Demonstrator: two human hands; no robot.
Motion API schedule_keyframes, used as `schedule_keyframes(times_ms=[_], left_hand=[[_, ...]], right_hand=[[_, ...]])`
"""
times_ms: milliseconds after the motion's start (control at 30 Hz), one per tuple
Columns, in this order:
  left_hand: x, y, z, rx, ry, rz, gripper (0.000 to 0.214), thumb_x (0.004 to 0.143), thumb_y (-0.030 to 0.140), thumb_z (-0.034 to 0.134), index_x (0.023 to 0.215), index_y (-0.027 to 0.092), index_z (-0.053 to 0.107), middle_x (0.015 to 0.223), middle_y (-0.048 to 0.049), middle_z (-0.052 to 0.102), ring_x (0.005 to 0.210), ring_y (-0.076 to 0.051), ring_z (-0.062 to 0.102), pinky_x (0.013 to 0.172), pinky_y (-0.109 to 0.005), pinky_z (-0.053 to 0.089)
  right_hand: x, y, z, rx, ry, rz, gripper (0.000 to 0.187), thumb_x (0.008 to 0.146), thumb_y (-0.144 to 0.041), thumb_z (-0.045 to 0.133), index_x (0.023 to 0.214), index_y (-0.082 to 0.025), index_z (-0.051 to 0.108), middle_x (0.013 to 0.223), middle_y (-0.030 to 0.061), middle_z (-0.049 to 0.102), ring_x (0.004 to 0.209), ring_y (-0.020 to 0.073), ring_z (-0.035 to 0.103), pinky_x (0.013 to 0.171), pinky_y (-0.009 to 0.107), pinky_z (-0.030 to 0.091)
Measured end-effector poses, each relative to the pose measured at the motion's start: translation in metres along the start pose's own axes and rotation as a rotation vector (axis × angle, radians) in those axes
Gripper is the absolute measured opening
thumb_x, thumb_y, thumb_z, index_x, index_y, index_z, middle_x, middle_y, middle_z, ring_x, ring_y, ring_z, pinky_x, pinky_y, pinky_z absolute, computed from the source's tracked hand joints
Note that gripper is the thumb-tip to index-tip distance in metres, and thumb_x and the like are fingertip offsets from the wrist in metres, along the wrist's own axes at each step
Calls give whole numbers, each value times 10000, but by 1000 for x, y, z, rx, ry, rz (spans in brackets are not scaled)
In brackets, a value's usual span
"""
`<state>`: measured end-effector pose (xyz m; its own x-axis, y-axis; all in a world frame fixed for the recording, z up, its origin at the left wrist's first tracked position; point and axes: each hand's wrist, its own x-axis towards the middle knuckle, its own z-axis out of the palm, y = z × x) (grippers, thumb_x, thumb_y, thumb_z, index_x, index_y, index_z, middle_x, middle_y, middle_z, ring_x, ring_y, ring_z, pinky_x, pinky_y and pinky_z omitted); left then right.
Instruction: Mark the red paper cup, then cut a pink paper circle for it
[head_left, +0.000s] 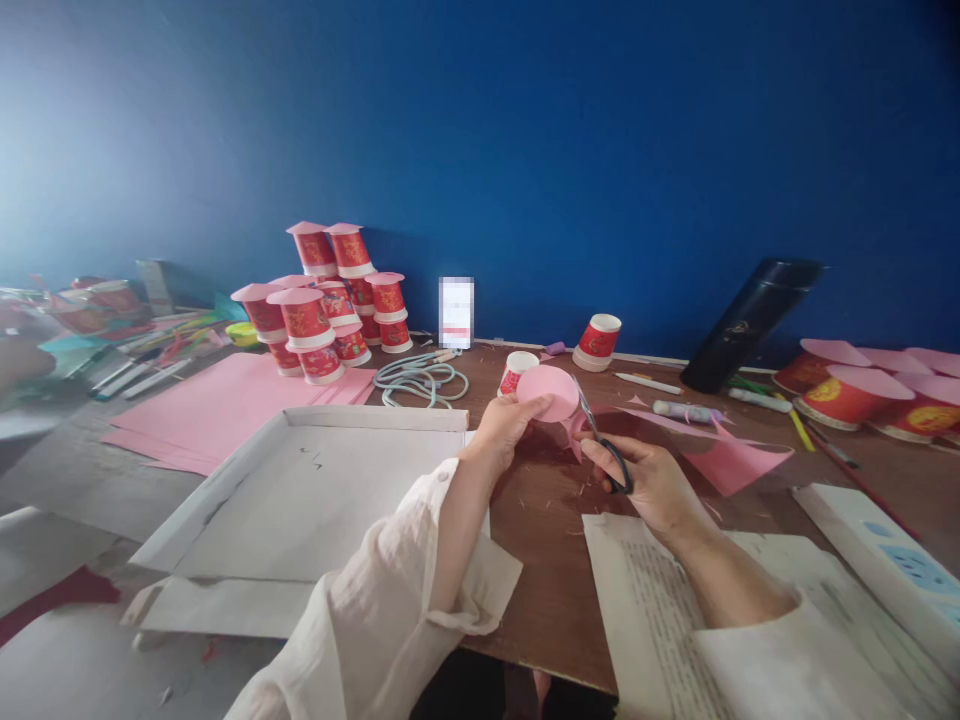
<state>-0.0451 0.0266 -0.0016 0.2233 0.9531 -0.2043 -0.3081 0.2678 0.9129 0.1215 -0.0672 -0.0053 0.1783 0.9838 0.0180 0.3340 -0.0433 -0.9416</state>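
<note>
Between the thumb and fingers of my left hand [504, 432] is a round pink paper disc [551, 390], held above the brown table. My right hand [645, 475] grips scissors [615, 462] by their black handles, with the blades at the disc's right edge. A pink strip of paper [573, 435] hangs below that edge, by the scissors. Just behind the disc stands a red-and-white paper cup [517, 372], partly hidden by it. Another red paper cup [598, 342] stands farther back, upside down or upright I cannot tell.
Red cups topped with pink discs [309, 318] are stacked at the back left, more [862, 395] at the right. Pink sheets [225, 405], a white box lid [277, 500] and a coiled cable [420, 378] lie left. Rightward are pink scraps [739, 458], a black bottle [750, 325] and a power strip [885, 550].
</note>
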Motion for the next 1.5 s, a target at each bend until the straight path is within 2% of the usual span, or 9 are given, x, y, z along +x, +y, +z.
schedule_keyframes(times_ms=[900, 1200, 1500], left_hand=[[3, -1, 1, -29, 18, 19, 227, 642, 280, 845, 729, 132, 697, 623, 7, 596, 534, -68, 444, 524, -222, 333], [3, -1, 0, -20, 22, 16, 228, 648, 285, 850, 742, 138, 703, 655, -1, 620, 551, -69, 466, 539, -211, 373], [-1, 5, 2, -158, -2, -61, 247, 618, 221, 877, 777, 153, 701, 753, -19, 664, 672, -100, 583, 602, -203, 468]], right_hand=[[0, -1, 1, -15, 8, 1, 540, 747, -668, 722, 1002, -199, 803, 604, -15, 574, 565, 124, 482, 575, 269, 360], [-1, -2, 1, -50, 21, -27, 537, 758, -670, 709, 1001, -201, 805, 606, -14, 587, 573, 124, 483, 585, 268, 370], [4, 8, -2, -7, 75, 0, 455, 764, -641, 729, 917, -216, 791, 640, -12, 621, 610, 131, 535, 628, 258, 428]])
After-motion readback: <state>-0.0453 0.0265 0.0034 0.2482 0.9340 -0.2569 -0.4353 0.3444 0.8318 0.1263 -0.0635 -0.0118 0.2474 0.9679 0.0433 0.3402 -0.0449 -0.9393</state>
